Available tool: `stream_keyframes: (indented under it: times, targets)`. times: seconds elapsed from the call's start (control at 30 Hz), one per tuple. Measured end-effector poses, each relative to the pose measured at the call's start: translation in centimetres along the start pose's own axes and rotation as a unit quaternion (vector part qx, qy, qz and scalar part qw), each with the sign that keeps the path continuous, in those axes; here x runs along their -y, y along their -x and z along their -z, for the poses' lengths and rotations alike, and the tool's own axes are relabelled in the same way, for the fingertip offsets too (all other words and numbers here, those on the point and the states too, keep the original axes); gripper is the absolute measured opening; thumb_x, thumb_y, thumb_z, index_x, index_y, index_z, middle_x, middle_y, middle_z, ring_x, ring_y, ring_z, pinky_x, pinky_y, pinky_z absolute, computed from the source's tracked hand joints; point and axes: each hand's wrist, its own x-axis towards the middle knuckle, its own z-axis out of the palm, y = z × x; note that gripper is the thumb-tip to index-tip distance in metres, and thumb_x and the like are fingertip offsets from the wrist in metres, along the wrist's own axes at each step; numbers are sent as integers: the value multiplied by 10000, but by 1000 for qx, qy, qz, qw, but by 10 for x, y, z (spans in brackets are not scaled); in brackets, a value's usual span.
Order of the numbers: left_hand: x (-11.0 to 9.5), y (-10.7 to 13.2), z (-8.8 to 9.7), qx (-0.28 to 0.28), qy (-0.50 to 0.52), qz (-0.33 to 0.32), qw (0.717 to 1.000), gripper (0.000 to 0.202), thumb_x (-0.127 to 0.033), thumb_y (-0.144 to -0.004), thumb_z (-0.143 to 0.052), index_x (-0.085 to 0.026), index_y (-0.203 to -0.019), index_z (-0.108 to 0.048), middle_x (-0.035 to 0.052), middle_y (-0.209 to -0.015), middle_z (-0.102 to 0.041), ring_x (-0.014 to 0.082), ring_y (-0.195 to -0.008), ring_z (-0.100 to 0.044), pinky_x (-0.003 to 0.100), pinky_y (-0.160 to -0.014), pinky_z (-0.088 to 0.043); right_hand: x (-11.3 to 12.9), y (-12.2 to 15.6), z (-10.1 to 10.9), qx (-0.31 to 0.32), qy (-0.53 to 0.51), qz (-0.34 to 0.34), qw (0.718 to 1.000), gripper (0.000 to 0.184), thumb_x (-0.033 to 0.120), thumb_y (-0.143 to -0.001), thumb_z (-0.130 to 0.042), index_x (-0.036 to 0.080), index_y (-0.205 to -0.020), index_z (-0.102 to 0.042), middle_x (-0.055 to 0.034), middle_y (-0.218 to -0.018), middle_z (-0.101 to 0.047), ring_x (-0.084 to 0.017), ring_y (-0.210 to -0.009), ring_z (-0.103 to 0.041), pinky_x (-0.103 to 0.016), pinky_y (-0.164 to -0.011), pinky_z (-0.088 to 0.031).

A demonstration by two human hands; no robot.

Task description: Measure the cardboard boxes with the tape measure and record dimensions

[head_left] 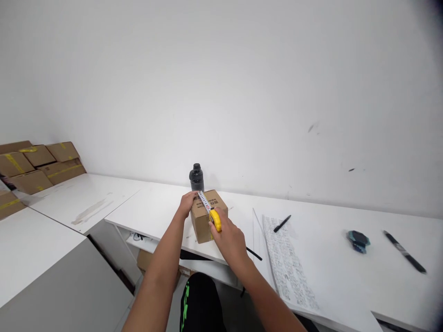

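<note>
Cardboard box: resting on the white table, close to the near edge, dark print on top.
Tape measure: yellow case at the near right of the box top, blade drawn out across it toward the far left.
Right hand: grasping the yellow case.
Left hand: at the box's far left edge, fingers beside the blade's end; cannot tell whether pinching it.
Black bottle: upright just beyond the box.
Paper: lying to the right, covered in small writing, black pen across its far end.
Stacked boxes: far left, bearing yellow tape.
</note>
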Motion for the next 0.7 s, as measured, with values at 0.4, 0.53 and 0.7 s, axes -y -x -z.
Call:
stream_keyframes:
  times: [0.4, 0.53, 0.7]
  targets:
    - [-1, 2, 2, 2, -1, -7, 1000, 208, -286, -711, -572, -173, -809, -717, 51, -965, -726, 196, -902, -625, 306, -835, -485, 30, -78, -13, 56, 97, 41, 993, 530, 353, -955, -460, 280, -1459, -313, -106, -1129, -641, -248, -908, -641, -307, -671, -435]
    - [5, 0, 5, 8, -1, -7, 1000, 207, -312, -741, -555, -165, -793, -691, 42, -889, -710, 180, -825, -613, 291, -772, -485, 29, -116, -27, 66, 70, 56, 994, 581, 320, -956, -468, 238, -1485, -243, -119, -1137, -633, -249, -942, -629, -297, -703, -418]
    - [10, 0, 2, 7, 19, 1, 1000, 323, -305, -744, -586, -175, -1025, -678, 53, -969, -698, 173, -850, -620, 281, -774, -485, 20, -122, -27, 49, -31, 57, 997, 590, 351, -939, -479, 267, -1482, -263, -101, -1166, -649, -264, -1005, -623, -314, -783, -437]
